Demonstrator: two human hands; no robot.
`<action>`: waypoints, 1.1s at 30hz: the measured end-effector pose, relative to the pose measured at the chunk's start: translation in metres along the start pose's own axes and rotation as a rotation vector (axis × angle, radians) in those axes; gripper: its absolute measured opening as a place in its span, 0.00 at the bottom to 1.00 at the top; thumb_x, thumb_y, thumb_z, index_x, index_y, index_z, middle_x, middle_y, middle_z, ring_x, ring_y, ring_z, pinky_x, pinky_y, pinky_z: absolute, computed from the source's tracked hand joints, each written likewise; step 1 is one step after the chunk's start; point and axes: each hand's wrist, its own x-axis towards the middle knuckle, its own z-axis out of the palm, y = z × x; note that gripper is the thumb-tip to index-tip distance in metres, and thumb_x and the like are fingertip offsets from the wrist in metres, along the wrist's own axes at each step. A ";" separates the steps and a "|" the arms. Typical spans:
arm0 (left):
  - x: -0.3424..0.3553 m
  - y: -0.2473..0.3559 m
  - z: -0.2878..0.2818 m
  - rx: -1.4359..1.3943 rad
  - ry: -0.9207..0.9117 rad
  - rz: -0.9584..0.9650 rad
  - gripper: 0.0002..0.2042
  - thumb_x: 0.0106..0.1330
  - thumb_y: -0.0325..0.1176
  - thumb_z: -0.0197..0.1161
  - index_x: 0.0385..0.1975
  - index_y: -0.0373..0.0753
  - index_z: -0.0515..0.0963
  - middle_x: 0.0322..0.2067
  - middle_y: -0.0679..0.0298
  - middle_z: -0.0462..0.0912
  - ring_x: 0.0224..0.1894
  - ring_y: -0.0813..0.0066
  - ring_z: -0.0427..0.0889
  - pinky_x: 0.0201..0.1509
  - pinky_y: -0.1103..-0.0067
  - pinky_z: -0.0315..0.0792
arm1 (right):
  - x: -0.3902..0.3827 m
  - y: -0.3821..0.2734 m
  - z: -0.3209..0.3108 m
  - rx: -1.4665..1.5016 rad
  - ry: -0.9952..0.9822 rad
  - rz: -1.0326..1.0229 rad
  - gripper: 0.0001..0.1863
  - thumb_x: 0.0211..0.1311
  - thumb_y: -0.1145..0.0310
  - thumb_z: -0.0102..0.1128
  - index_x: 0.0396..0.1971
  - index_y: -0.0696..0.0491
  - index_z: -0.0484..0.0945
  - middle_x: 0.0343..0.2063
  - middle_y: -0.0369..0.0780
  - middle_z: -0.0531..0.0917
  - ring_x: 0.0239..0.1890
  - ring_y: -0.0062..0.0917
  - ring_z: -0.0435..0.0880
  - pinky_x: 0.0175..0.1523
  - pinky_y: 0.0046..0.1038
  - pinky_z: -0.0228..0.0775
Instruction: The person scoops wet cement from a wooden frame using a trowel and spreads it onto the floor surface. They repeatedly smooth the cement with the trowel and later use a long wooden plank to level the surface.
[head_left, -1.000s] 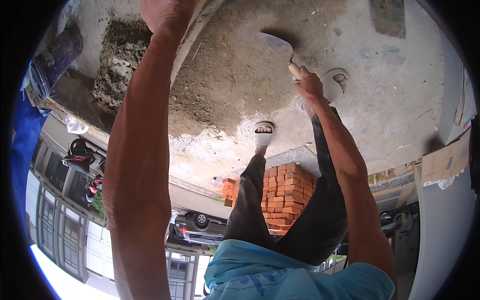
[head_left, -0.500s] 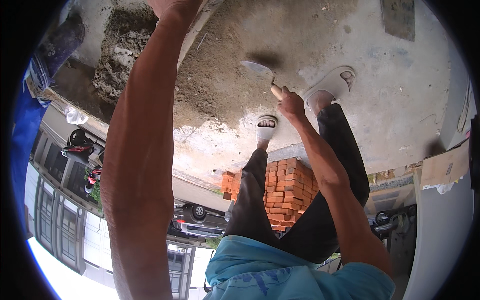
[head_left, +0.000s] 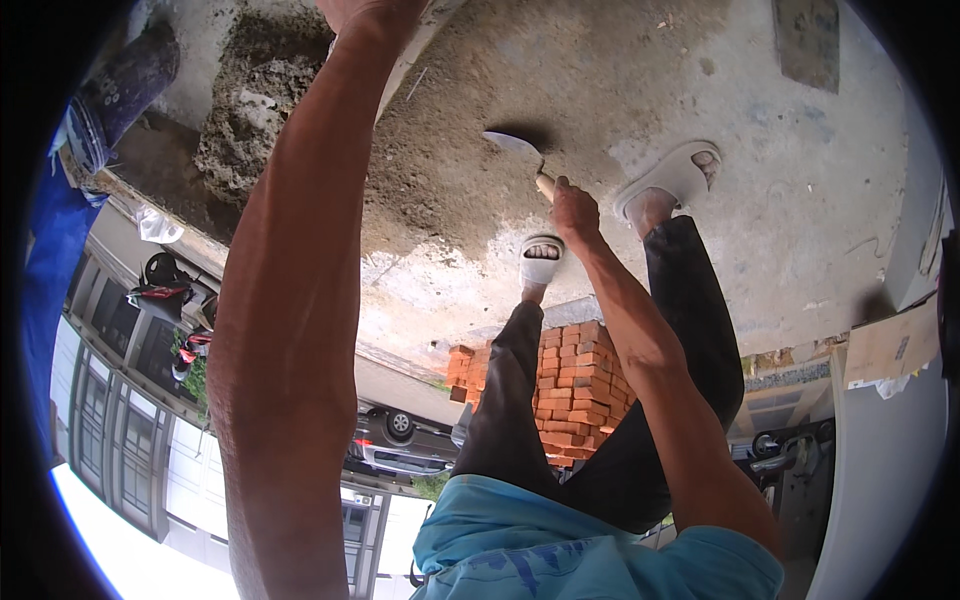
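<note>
In my right hand point(head_left: 576, 212) is a trowel point(head_left: 512, 143), gripped by its wooden handle. Its pale metal blade points left over the sandy, mortar-smeared floor point(head_left: 430, 180), with a dark shadow beside it. My left arm reaches up the left side of the picture. Only the back part of my left hand point(head_left: 368, 12) shows at the top edge; its fingers are cut off, so what it holds or touches is hidden. A pale strip-like edge point(head_left: 415, 45) runs down beside that wrist. Left of the forearm lies a heap of dark, wet mortar point(head_left: 255, 110).
My feet in light slides point(head_left: 541, 262) stand on the concrete. Stacked orange bricks point(head_left: 575, 385) rise behind my legs. A dark bucket point(head_left: 125, 90) is at the far left, near a blue sheet point(head_left: 55, 260). A cardboard piece point(head_left: 893, 348) leans at the right, and a car point(head_left: 395, 440) is parked outside.
The whole view has shifted slightly to the right. My right hand and the trowel have moved a little left over the floor. My left hand stays at the top edge.
</note>
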 end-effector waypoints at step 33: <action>0.007 -0.003 0.001 0.042 0.019 -0.020 0.26 0.70 0.52 0.44 0.31 0.32 0.80 0.34 0.38 0.80 0.42 0.37 0.77 0.49 0.56 0.68 | 0.063 0.173 -0.221 -0.061 0.555 0.225 0.17 0.53 0.62 0.60 0.43 0.51 0.75 0.34 0.50 0.84 0.41 0.46 0.84 0.45 0.45 0.76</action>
